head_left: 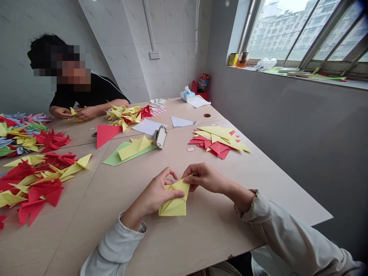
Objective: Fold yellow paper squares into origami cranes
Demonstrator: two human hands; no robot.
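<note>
Yellow folded paper sits between your hands, held together on it above the worktop. Your left hand presses its lower part with the thumb, while your right hand pinches its upper point. At 11 o'clock lies a green sheet under a yellow folded piece; at 1 o'clock, a pile of red and yellow paper.

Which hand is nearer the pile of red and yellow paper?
Right hand, just in front of the red and yellow paper pile, is nearer; the left hand is farther, in front and to the pile's left.
</note>
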